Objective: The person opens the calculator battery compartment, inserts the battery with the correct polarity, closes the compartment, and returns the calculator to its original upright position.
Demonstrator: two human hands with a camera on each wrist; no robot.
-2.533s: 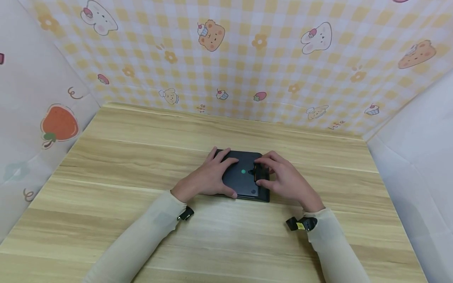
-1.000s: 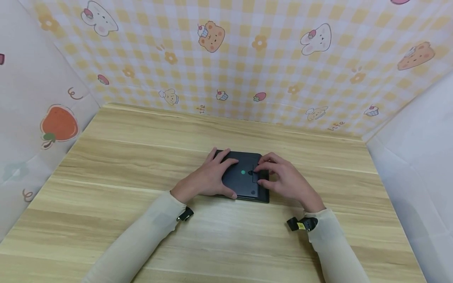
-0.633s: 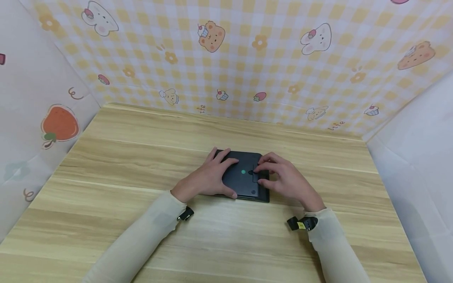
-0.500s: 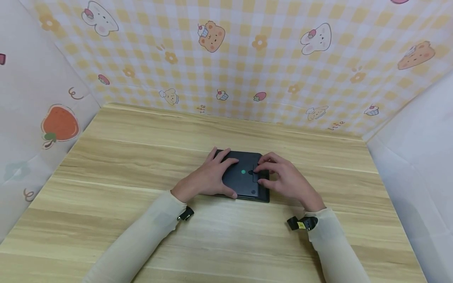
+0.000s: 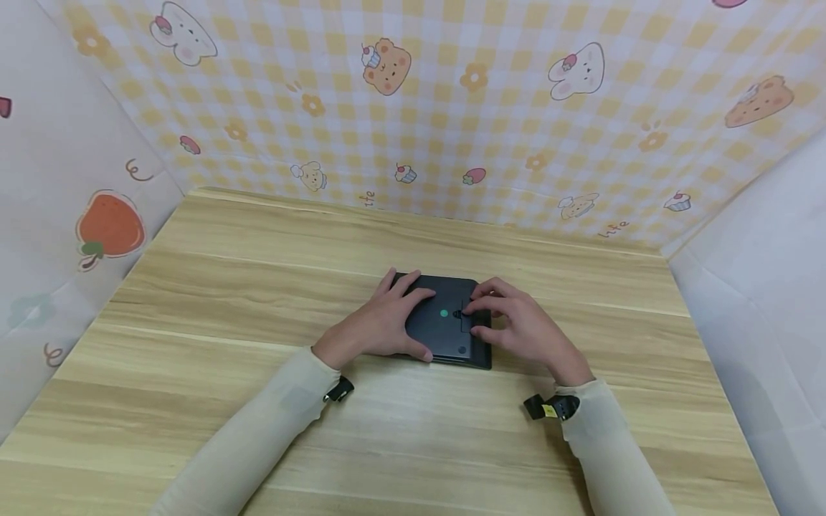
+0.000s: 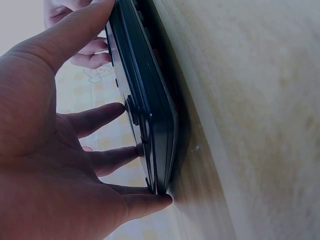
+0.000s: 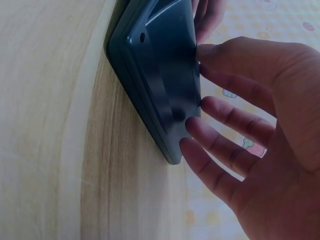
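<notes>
A dark calculator lies face down on the table, its back up with a small green round sticker. My left hand holds it across its left part, thumb at the near edge and little finger at the far edge, as the left wrist view shows. The battery cover sits flush at the right end, its outline visible. My right hand touches it with fingertips, index finger by the latch and thumb at the near corner. In the right wrist view those fingers are spread and slightly bent. Keys face the table.
The wood-grain table spreads around the calculator. Behind it hangs a yellow checked cloth with cartoon prints, and pale cloth walls stand at both sides. Dark straps with small devices sit at the wrists.
At 2.5 seconds ago the battery compartment showed a dark opening beneath my right fingers; now the cover lies flush there. Both hands have stayed nearly still over the last second.
</notes>
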